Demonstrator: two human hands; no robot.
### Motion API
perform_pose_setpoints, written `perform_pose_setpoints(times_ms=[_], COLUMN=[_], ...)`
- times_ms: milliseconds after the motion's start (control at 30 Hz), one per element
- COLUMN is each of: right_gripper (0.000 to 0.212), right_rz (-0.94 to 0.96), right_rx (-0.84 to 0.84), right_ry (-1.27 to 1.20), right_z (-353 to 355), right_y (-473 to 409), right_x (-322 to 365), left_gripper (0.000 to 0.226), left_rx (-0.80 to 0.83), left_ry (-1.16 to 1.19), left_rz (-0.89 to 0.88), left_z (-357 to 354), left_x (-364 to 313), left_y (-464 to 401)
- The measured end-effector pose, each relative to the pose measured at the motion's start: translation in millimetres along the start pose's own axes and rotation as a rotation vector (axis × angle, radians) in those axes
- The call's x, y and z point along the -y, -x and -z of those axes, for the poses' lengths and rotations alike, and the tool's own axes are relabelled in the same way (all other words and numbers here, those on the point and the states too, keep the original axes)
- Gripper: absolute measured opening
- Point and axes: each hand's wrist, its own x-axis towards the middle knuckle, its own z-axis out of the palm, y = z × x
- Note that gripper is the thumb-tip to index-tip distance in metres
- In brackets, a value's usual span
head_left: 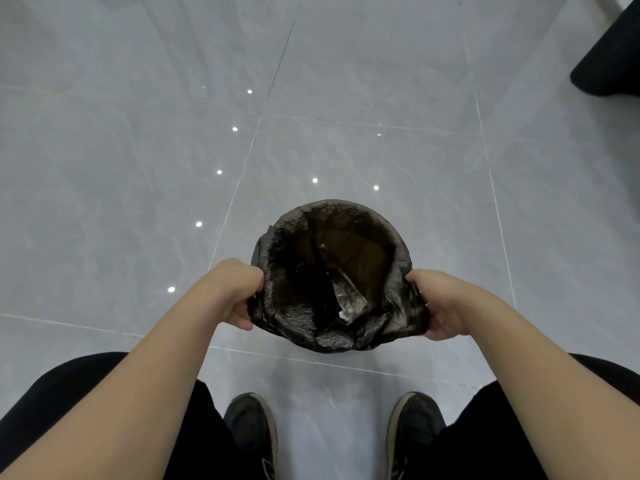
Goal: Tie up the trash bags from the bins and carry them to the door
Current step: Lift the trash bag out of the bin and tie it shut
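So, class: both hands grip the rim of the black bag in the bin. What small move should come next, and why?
Probably draw the two hands together so the mouth gathers shut. The left hand and right hand each hold the black trash bag at opposite sides of its rim, the mouth is wide open, and scraps lie inside, so nothing is tied yet.

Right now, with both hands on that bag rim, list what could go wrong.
1. The thin black plastic trash bag is stretched over the round bin; the left hand and right hand pulling its edge outward might tear it.
2. A pale, sharp-cornered scrap lies inside and could pierce the plastic when it is gathered.
3. The glossy grey tiled floor may be slippery when carrying.
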Motion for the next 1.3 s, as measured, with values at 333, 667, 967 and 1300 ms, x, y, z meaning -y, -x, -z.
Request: perform_pose_setpoints(times_ms=[333, 667, 967, 1300], right_gripper=[0.019, 0.007, 0.013, 0.015], right_rz=[0.304, 0.630, 0.891, 1.197], right_rx=[-0.207, -0.355, -0.198, -0.055], right_ry=[-0.172, -0.546, -0.853, -1.026], right_z=[8, 13, 23, 71], right_y=[15, 18, 63, 133], right_x=[11, 60, 142, 229], left_gripper=[0.005, 0.007, 0.017, 0.011], left_rx=[-0.017, -0.232, -0.537, -0.786], left_ry=[0.456, 0.615, 0.583, 0.840], left_rz=[0.013, -0.263, -0.708, -1.042], left_z=[11, 30, 67, 158], left_x=[-19, -62, -129, -191], left_y=[4, 6, 24, 68])
